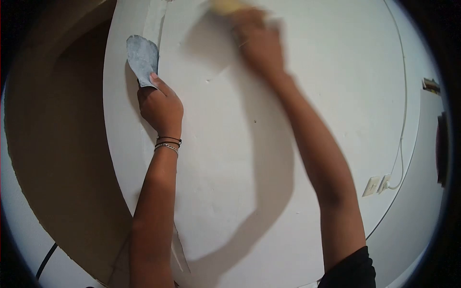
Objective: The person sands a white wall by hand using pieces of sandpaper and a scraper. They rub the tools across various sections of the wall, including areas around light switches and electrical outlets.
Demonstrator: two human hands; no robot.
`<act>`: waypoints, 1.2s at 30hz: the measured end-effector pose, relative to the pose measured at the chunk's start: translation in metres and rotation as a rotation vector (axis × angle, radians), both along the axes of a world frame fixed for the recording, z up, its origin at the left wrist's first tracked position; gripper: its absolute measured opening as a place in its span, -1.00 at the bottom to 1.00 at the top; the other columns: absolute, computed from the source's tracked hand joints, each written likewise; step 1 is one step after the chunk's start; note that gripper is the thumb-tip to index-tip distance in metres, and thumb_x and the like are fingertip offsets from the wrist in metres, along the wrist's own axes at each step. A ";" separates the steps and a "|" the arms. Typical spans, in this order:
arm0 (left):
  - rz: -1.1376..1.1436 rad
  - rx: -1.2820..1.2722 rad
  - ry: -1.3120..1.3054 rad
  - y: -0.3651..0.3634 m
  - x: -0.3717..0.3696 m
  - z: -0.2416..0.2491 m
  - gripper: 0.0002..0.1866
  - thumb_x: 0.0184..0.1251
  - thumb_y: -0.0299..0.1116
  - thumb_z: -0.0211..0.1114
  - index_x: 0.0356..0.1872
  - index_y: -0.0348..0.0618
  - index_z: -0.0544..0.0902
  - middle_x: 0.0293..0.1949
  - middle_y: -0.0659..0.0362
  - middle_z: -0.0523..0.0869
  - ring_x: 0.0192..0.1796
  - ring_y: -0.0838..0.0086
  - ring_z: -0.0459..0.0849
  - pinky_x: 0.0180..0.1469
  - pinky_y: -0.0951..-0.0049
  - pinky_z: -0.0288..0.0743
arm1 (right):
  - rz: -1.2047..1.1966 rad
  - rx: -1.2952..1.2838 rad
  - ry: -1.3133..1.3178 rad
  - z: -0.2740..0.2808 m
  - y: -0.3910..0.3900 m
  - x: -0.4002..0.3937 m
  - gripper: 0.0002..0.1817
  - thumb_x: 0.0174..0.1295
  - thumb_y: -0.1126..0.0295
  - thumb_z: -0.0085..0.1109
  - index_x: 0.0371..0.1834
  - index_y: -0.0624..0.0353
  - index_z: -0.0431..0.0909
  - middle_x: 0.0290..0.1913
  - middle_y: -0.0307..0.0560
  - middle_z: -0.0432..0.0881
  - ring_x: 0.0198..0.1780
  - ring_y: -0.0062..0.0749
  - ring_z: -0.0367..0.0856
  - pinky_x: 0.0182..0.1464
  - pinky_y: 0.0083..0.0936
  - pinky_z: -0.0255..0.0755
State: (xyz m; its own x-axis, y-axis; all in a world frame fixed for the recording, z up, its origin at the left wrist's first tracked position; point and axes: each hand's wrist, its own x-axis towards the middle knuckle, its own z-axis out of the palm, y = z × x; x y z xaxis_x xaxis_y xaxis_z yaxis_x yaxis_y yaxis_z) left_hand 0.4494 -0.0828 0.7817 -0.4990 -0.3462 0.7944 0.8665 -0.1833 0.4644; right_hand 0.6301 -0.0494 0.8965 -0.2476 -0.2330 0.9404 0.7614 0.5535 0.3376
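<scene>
My left hand (161, 109) is closed on a worn, bent grey sheet that looks like sandpaper (143, 57), with the thumb pressed on its lower end. It is close to a vertical seam near the left edge of the white wall (216, 158). Higher up, my right hand (259, 44) is blurred by motion. Its fingers are around a pale yellow, sponge-like thing (225, 6), partly cut off by the top of the view. The blur hides whether that thing touches the wall.
A dark brown opening (79, 120) curves along the left. At the right are a wall outlet with a plug (383, 184), a switch plate (370, 186) and a white cable (404, 105). Small marks and a dark hole (255, 121) dot the wall.
</scene>
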 end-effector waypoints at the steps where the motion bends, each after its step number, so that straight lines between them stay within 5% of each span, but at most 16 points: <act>1: 0.066 0.072 0.058 0.004 -0.003 -0.001 -0.55 0.41 -0.20 -0.15 -0.46 -0.44 0.48 -0.48 -0.17 0.55 -0.42 -0.02 0.54 -0.35 0.12 0.41 | -0.043 0.163 -0.161 -0.026 -0.007 -0.026 -0.56 0.19 0.29 -0.14 0.19 -0.03 0.33 0.30 -0.13 0.26 0.34 -0.36 0.17 0.34 -0.05 -0.09; 6: 0.046 0.089 0.018 0.004 -0.004 -0.001 -0.51 0.42 -0.19 -0.15 -0.59 -0.39 0.49 -0.54 -0.22 0.55 -0.45 -0.06 0.53 -0.35 0.09 0.37 | -0.127 0.257 -0.356 -0.005 -0.015 -0.051 -0.57 0.26 0.17 -0.20 0.20 -0.06 0.32 0.28 -0.13 0.29 0.34 -0.36 0.17 0.35 -0.04 -0.11; 8: -0.038 -0.026 0.032 -0.002 0.000 -0.002 -0.65 0.37 -0.28 -0.08 -0.44 -0.43 0.46 -0.47 -0.15 0.54 -0.42 -0.02 0.53 -0.36 0.12 0.41 | -0.269 0.064 -0.077 0.041 -0.020 -0.023 -0.55 0.30 0.11 -0.27 0.22 -0.04 0.29 0.26 -0.05 0.31 0.28 -0.31 0.28 0.33 0.00 -0.12; 11: 0.053 0.006 0.065 0.001 -0.002 -0.001 -0.66 0.38 -0.29 -0.10 -0.40 -0.42 0.46 -0.45 -0.14 0.55 -0.40 -0.01 0.53 -0.36 0.13 0.41 | -0.056 0.102 0.191 0.063 -0.036 -0.009 -0.53 0.38 0.20 -0.42 0.23 0.21 0.27 0.32 0.03 0.21 0.39 -0.16 0.02 0.40 -0.18 -0.21; 13: 0.059 0.103 0.140 -0.001 0.001 0.000 -0.67 0.38 -0.29 -0.10 -0.32 -0.44 0.46 -0.42 -0.13 0.56 -0.37 0.00 0.54 -0.33 0.15 0.42 | -0.463 -0.273 0.043 0.057 -0.043 -0.023 -0.55 0.30 0.10 -0.29 0.23 -0.11 0.29 0.24 -0.01 0.32 0.17 -0.26 0.41 0.31 0.06 -0.15; 14: 0.057 0.101 0.143 -0.004 0.002 0.001 -0.67 0.38 -0.29 -0.10 -0.32 -0.44 0.46 -0.42 -0.13 0.56 -0.37 0.00 0.54 -0.33 0.15 0.42 | -0.292 0.139 0.032 0.050 -0.001 -0.042 -0.58 0.29 0.12 -0.29 0.20 -0.21 0.34 0.25 -0.03 0.32 0.19 -0.30 0.40 0.31 0.10 -0.19; 15: 0.026 0.050 0.115 -0.006 0.003 0.000 -0.67 0.38 -0.29 -0.11 -0.31 -0.44 0.46 -0.42 -0.13 0.56 -0.37 0.00 0.53 -0.31 0.15 0.42 | -0.485 -0.084 -0.256 0.030 -0.026 -0.055 -0.60 0.27 0.14 -0.24 0.17 -0.26 0.38 0.29 -0.07 0.28 0.30 -0.39 0.25 0.33 0.08 -0.20; 16: -0.005 0.001 0.083 -0.007 0.005 0.000 -0.66 0.38 -0.29 -0.11 -0.30 -0.44 0.46 -0.41 -0.13 0.56 -0.37 0.00 0.53 -0.30 0.15 0.43 | -0.162 0.275 -0.410 0.007 -0.016 -0.062 -0.59 0.22 0.16 -0.15 0.17 -0.28 0.38 0.32 -0.16 0.24 0.36 -0.46 0.13 0.36 -0.01 -0.19; 20: -0.022 -0.027 0.062 -0.002 -0.003 0.000 -0.66 0.38 -0.28 -0.11 -0.32 -0.43 0.46 -0.43 -0.13 0.55 -0.39 0.00 0.53 -0.33 0.15 0.42 | -0.443 0.047 -0.344 0.036 -0.012 -0.051 -0.55 0.23 0.17 -0.10 0.23 -0.31 0.32 0.34 -0.25 0.21 0.37 -0.44 0.10 0.39 -0.14 -0.15; 22: -0.008 -0.067 0.029 -0.002 -0.001 0.000 -0.65 0.38 -0.26 -0.10 -0.35 -0.42 0.46 -0.47 -0.13 0.54 -0.39 0.01 0.53 -0.35 0.14 0.42 | -0.213 0.057 -0.164 0.050 -0.029 -0.006 -0.54 0.37 0.19 -0.37 0.23 0.18 0.27 0.32 0.02 0.21 0.39 -0.13 0.02 0.39 -0.18 -0.19; 23: 0.031 0.016 0.092 0.001 -0.003 0.000 -0.63 0.38 -0.25 -0.10 -0.39 -0.43 0.46 -0.50 -0.13 0.53 -0.40 0.01 0.53 -0.36 0.13 0.41 | -0.180 0.079 -0.132 0.051 -0.028 0.010 -0.54 0.36 0.20 -0.33 0.25 0.16 0.26 0.32 0.03 0.21 0.39 -0.12 0.01 0.39 -0.18 -0.20; 25: 0.032 -0.002 0.083 0.000 -0.004 0.000 -0.62 0.38 -0.24 -0.10 -0.41 -0.43 0.46 -0.50 -0.14 0.53 -0.42 0.00 0.53 -0.37 0.12 0.41 | -0.153 0.089 -0.104 0.036 -0.023 0.022 -0.54 0.35 0.21 -0.29 0.26 0.13 0.25 0.32 0.03 0.20 0.39 -0.10 0.01 0.40 -0.19 -0.20; 27: 0.022 -0.028 0.065 0.001 -0.003 0.000 -0.61 0.38 -0.23 -0.11 -0.43 -0.43 0.46 -0.50 -0.14 0.53 -0.43 -0.01 0.53 -0.38 0.12 0.41 | -0.297 0.237 -0.196 -0.010 -0.016 0.027 -0.50 0.21 0.24 -0.04 0.26 -0.29 0.27 0.35 -0.22 0.18 0.38 -0.41 0.09 0.38 -0.09 -0.17; 30: 0.013 -0.035 0.024 0.002 -0.005 0.000 -0.59 0.38 -0.22 -0.11 -0.46 -0.43 0.46 -0.51 -0.14 0.53 -0.45 -0.02 0.52 -0.39 0.12 0.40 | -0.262 0.028 -0.632 -0.108 -0.037 0.035 -0.28 -0.09 0.46 0.13 0.23 -0.38 0.29 0.36 -0.30 0.18 0.40 -0.49 0.05 0.39 -0.09 -0.14; 32: 0.020 -0.014 0.045 0.002 -0.005 0.000 -0.58 0.38 -0.21 -0.11 -0.46 -0.43 0.46 -0.52 -0.15 0.53 -0.45 -0.03 0.52 -0.39 0.11 0.40 | -0.153 -0.095 -0.848 -0.150 -0.042 0.053 -0.38 0.00 0.40 0.13 0.20 -0.41 0.32 0.35 -0.38 0.20 0.38 -0.57 0.09 0.42 -0.16 -0.16; 36: 0.029 -0.060 0.050 0.007 -0.009 0.001 -0.58 0.38 -0.21 -0.11 -0.47 -0.43 0.46 -0.52 -0.16 0.54 -0.45 -0.04 0.52 -0.39 0.11 0.40 | -0.234 -0.079 -0.630 -0.102 -0.030 0.102 -0.45 0.05 0.39 0.10 0.18 -0.31 0.37 0.37 -0.25 0.16 0.38 -0.40 0.10 0.41 -0.14 -0.21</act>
